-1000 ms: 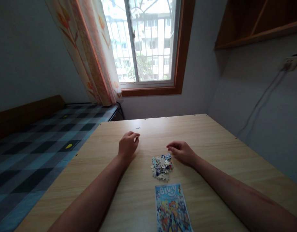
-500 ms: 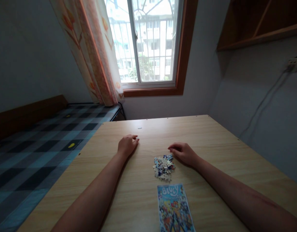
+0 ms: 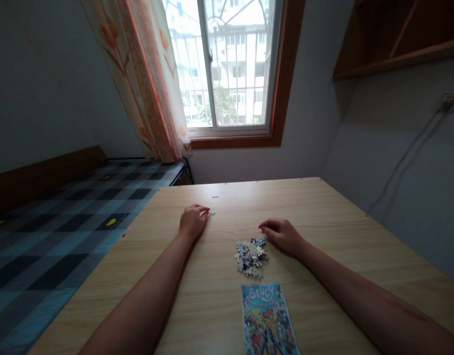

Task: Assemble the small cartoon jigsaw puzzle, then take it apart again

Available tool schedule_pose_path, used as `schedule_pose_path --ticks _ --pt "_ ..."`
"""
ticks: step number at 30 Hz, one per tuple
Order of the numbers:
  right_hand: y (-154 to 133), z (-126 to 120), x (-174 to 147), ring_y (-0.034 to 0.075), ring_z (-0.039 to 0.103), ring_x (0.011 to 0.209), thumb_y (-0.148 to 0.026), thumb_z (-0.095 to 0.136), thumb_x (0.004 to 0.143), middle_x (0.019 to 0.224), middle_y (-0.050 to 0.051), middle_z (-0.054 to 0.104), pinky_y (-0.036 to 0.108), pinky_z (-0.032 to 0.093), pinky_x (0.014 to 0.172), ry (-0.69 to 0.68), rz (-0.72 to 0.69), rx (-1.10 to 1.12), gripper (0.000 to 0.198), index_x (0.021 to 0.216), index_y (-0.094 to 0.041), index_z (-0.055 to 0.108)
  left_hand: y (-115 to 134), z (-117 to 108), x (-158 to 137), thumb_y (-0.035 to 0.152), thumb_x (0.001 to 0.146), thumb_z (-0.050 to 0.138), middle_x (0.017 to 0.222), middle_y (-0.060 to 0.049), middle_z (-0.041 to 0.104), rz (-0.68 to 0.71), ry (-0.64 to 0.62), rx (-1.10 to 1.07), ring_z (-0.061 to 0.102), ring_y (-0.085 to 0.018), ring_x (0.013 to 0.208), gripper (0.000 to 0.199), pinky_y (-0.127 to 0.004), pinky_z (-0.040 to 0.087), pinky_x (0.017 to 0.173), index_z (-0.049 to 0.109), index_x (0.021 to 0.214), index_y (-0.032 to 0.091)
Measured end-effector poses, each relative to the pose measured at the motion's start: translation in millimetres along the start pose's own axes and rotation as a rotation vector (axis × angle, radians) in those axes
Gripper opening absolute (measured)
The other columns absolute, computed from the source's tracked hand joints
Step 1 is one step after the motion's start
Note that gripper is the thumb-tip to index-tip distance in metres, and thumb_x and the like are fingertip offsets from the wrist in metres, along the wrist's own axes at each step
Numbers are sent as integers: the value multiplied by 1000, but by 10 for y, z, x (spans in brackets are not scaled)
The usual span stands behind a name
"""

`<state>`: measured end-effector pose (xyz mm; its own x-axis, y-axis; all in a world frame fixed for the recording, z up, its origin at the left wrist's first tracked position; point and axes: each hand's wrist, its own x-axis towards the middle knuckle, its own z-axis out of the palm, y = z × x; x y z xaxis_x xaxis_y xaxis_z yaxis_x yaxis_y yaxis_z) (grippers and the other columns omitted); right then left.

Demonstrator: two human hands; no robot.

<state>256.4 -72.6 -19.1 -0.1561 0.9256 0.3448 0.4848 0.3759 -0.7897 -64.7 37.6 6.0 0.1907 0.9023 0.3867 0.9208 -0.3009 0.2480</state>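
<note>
My left hand (image 3: 192, 220) rests on the far left part of the wooden table (image 3: 204, 296). Its thumb and index finger close on a small light-blue jigsaw puzzle piece (image 3: 212, 213), which sticks out past the fingertips. Low on the table to the right is my right hand (image 3: 284, 235), fingers curled in, with nothing visible in them. Just left of and nearer than that hand lies a loose heap of jigsaw puzzle pieces (image 3: 251, 257), some turned pale side up. A colourful picture sheet (image 3: 268, 315) marked "Bluey" lies below the heap, its near edge cut off by the frame.
Beyond my left hand is a small dark zigzag shape (image 3: 215, 196) on the tabletop. A bed with a checked cover (image 3: 82, 207) adjoins the table's left side. The window (image 3: 237, 64) and curtain (image 3: 145, 74) are behind; a wall shelf (image 3: 400, 66) hangs at upper right.
My left hand has drawn back slightly to the left, and the light-blue piece now shows at its fingertips. My right hand and the heap stay put; the view has shifted slightly.
</note>
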Motion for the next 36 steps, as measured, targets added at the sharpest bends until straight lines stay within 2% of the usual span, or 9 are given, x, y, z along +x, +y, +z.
schedule_pose_path --ticks 5,11,16,22,25,28,31,36 --pt "-14 -5 -1 18 66 80 -30 60 86 89 5 76 28 48 74 -9 17 -5 22 93 -18 78 114 -23 -48 31 93 59 105 -6 74 76 -50 76 63 -26 105 24 -37 50 94 81 100 27" --pt "-19 -2 1 18 66 81 -30 60 86 89 5 76 28 48 74 -5 17 3 22 92 -19 78 176 -80 -69 31 93 58 109 -7 73 -33 -54 187 61 -28 107 25 -39 49 92 81 102 26" --pt "-9 -1 0 18 66 81 -29 61 85 89 5 76 27 47 73 -2 25 6 21 93 -19 78 171 -80 -71 27 93 56 118 -6 72 -55 -9 204 60 -28 111 31 -40 47 94 76 116 26" --pt "-20 1 0 18 67 80 -29 60 85 89 5 76 27 47 72 -6 21 8 22 93 -19 78 128 -66 -58 30 96 50 119 -5 73 -100 -32 221 60 -29 111 30 -42 46 93 80 103 27" --pt "-16 3 1 18 67 80 -30 60 86 89 5 76 27 47 72 -10 22 19 22 93 -18 78 108 -51 -45 27 95 51 124 -4 72 -77 -24 212 60 -28 116 30 -43 44 98 80 103 26" --pt "-7 4 2 18 67 81 -29 61 86 89 5 76 27 48 73 -8 16 12 21 92 -19 77 106 -39 -41 23 92 53 125 -5 72 -23 -16 194 59 -27 122 32 -45 36 110 77 113 26" --pt "-1 7 3 18 67 80 -29 61 86 89 5 76 27 48 74 -8 22 13 21 93 -19 77 108 -32 -42 22 94 50 122 -7 73 -1 -28 195 62 -27 119 36 -48 31 115 74 120 25" --pt "-17 6 3 18 67 81 -30 61 86 89 5 76 27 49 74 -13 21 23 21 92 -19 77 68 -26 -33 24 95 49 119 -8 75 -32 -52 186 66 -27 111 36 -42 44 105 75 119 25"
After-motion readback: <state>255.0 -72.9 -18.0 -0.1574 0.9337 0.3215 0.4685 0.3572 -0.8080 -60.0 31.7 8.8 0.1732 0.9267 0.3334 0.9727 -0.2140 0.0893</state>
